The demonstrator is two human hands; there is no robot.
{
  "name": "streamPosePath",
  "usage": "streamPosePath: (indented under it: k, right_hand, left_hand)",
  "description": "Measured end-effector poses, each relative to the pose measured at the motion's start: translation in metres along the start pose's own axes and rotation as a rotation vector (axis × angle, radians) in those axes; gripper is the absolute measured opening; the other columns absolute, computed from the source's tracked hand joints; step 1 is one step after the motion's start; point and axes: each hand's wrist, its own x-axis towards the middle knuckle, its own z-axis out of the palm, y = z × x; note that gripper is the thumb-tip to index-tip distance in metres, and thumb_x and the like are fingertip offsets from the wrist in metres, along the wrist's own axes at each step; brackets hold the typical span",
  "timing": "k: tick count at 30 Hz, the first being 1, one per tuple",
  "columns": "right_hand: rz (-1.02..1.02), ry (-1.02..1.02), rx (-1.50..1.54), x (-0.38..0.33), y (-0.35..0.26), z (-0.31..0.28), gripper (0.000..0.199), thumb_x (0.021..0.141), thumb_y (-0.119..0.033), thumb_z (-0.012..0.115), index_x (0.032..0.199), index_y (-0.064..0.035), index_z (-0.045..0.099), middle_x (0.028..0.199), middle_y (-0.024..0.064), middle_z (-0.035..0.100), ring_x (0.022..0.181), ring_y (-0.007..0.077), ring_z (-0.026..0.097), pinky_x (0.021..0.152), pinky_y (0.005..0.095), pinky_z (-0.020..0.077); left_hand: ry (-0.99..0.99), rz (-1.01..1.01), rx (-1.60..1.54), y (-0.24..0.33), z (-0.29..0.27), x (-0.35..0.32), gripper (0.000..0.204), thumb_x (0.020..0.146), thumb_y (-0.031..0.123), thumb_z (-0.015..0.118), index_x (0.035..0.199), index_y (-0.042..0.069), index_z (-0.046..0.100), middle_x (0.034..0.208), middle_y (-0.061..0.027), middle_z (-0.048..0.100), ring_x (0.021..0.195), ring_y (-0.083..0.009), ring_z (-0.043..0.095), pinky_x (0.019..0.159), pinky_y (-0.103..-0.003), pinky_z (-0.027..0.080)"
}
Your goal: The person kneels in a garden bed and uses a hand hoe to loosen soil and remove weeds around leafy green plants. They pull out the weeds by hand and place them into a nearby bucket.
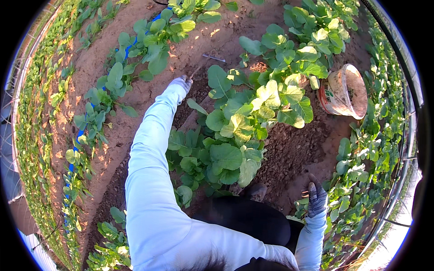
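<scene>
The left arm stretches far forward in a pale sleeve, its gloved left hand closed in a grip. The gloved right hand hangs low, fingers loosely curled.

1. We reach our left hand, gloved, far forward and grip the handle of a small hoe whose blade lies on the bare soil.
2. Our right hand, in a dark glove, hangs free beside leafy plants.
3. A dirty bucket lies tipped on its side at the right.
4. A blue hose runs along the left row.
</scene>
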Motion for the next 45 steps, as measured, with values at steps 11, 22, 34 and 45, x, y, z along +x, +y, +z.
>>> streamPosePath:
  k: [11,22,34,45]
  right_hand:
    - [0.207,-0.019,-0.05,0.02,0.001,-0.011,0.039,0.09,-0.029,0.049,0.117,-0.0014,0.052,0.109,0.0089,0.058,0.096,0.0131,0.052,0.084,0.0262,0.0405]
    - [0.184,-0.15,-0.058,0.036,0.035,-0.013,0.038,0.09,-0.025,0.048,0.121,-0.0029,0.048,0.097,0.0064,0.061,0.079,0.012,0.053,0.074,0.0245,0.0433]
    - [0.19,-0.201,-0.012,0.026,0.016,-0.019,0.04,0.09,-0.031,0.049,0.117,-0.0023,0.052,0.085,0.0053,0.061,0.074,0.0113,0.054,0.07,0.0261,0.0444]
    - [0.144,-0.228,0.001,0.019,0.022,-0.02,0.043,0.089,-0.034,0.049,0.118,-0.0028,0.05,0.085,0.0037,0.059,0.072,0.0094,0.052,0.066,0.0235,0.0436]
  left_hand:
    - [-0.025,0.005,-0.057,0.084,0.06,0.119,0.049,0.089,0.036,0.042,0.126,0.005,0.042,0.123,-0.0202,0.047,0.108,-0.0357,0.048,0.091,-0.037,0.04]
    - [-0.264,-0.201,0.077,0.031,0.103,0.066,0.049,0.089,0.04,0.038,0.128,0.012,0.039,0.119,-0.0201,0.05,0.107,-0.0356,0.049,0.09,-0.038,0.04]
    - [-0.266,-0.552,-0.23,-0.193,0.11,-0.066,0.043,0.085,0.033,0.047,0.121,0.011,0.044,0.11,-0.0201,0.054,0.097,-0.0381,0.052,0.083,-0.04,0.044]
    - [-0.307,-0.619,0.122,-0.307,0.126,-0.266,0.033,0.085,0.023,0.05,0.114,0.008,0.05,0.106,-0.0134,0.059,0.09,-0.0269,0.057,0.079,-0.034,0.047]
